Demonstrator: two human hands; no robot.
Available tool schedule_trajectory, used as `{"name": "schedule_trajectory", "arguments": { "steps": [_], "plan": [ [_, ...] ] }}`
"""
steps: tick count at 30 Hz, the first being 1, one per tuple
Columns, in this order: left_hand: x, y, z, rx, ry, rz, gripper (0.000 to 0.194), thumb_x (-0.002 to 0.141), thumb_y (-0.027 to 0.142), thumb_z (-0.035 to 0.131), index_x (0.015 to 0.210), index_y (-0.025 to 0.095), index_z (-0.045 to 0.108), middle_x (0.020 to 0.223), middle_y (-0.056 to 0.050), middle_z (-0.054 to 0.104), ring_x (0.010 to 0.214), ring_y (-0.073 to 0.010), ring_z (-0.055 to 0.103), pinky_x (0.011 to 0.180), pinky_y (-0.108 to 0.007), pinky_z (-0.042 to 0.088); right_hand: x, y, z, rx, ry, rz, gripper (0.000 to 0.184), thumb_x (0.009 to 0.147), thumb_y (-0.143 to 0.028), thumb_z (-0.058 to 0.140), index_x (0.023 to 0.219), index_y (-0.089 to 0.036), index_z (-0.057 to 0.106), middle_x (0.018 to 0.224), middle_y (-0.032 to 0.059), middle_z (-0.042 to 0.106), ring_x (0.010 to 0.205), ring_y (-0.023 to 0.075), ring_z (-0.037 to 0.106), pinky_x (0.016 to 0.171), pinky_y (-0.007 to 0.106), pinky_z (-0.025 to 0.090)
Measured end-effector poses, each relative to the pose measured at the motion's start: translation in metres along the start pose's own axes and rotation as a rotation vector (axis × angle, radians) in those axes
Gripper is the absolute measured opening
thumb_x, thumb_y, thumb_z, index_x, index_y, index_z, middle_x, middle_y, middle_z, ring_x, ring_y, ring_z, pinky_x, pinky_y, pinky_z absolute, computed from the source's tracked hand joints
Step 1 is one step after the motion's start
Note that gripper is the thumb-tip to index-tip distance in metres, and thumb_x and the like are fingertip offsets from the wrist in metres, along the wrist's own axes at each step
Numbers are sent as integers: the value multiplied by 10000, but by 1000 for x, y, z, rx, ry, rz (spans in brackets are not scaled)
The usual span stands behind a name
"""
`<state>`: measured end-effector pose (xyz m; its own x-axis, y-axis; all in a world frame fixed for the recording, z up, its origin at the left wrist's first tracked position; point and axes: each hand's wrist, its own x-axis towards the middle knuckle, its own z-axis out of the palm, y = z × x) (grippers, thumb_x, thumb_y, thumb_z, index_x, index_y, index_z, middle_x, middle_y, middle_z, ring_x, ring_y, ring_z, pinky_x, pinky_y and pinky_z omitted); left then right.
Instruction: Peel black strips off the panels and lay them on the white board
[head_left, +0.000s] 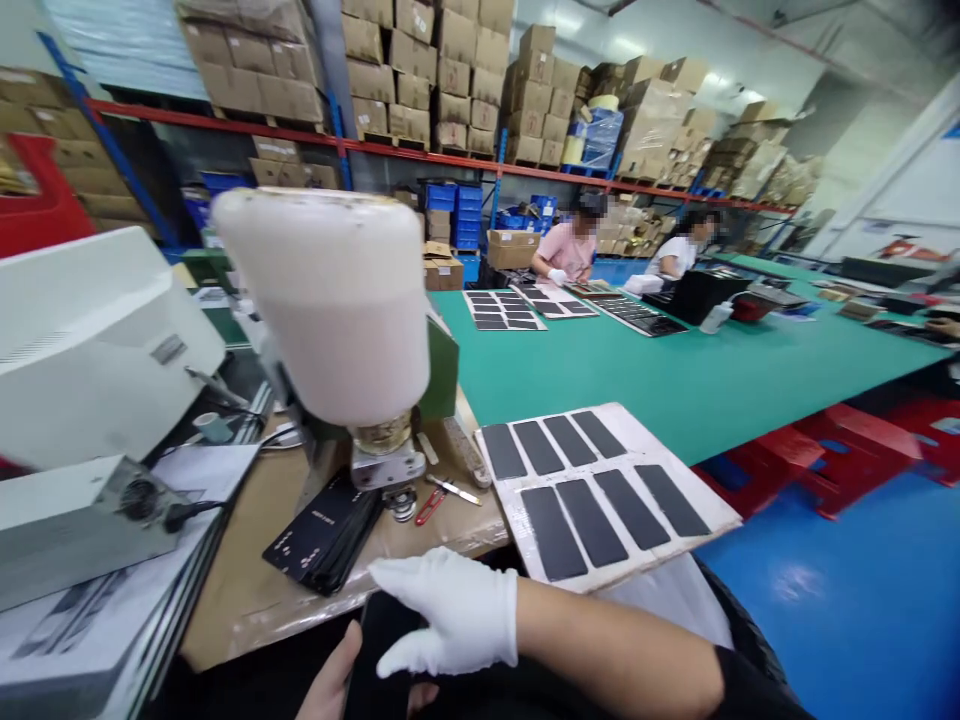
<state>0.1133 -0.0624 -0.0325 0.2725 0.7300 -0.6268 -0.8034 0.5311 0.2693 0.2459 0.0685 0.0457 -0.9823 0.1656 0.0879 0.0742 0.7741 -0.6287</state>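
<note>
My right hand [450, 610], in a white glove, reaches in from the right at the bottom centre, its fingers stretched out flat over a black flat piece [375, 650]. My bare left hand [330, 685] holds that piece from below, thumb on its left edge and fingertips just showing under it. Right in front of both hands lies a stack of black printed pieces [322, 535] on the brown-covered bench [247, 590]. Behind the stack stands a dispenser with a large white jar [330, 300] on a metal base.
A pale board [705, 505] with two rows of black strips lies at the bench's right corner. Red-handled tweezers [431, 505] lie beside the dispenser. A white machine [82, 350] fills the left. Two people work at the far end of the green table [675, 370]. Red stools [825, 450] stand on the blue floor.
</note>
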Motion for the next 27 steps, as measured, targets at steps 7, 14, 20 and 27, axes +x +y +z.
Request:
{"name": "schedule_trajectory", "arguments": {
  "steps": [7,14,20,27],
  "plan": [
    [-3,-9,3,5,-118,72,657,674,661,581,1100,166,645,823,-118,720,775,-320,679,713,-394,527,-19,3,10,41,10,76,655,814,-383,579,1389,-178,342,1371,140,452,1201,292,470,1000,410,373],
    [0,-9,8,87,-206,189,543,767,630,488,974,169,688,834,-111,708,800,-277,667,688,-344,517,-29,4,18,87,43,160,679,817,-352,566,1421,-207,293,1415,124,398,1283,277,376,1063,437,310],
    [1,-5,8,15,-151,142,559,764,648,464,981,182,684,799,-106,707,779,-304,665,686,-392,512,-29,-4,16,107,73,155,627,813,-335,569,1392,-207,365,1416,115,401,1290,281,364,1075,446,287],
    [-14,5,9,-91,-141,298,475,830,560,461,1031,182,666,921,-69,687,849,-228,652,773,-311,486,-37,19,7,548,-13,525,135,712,-219,636,839,-203,677,670,-6,639,600,166,610,598,288,513]
  ]
}}
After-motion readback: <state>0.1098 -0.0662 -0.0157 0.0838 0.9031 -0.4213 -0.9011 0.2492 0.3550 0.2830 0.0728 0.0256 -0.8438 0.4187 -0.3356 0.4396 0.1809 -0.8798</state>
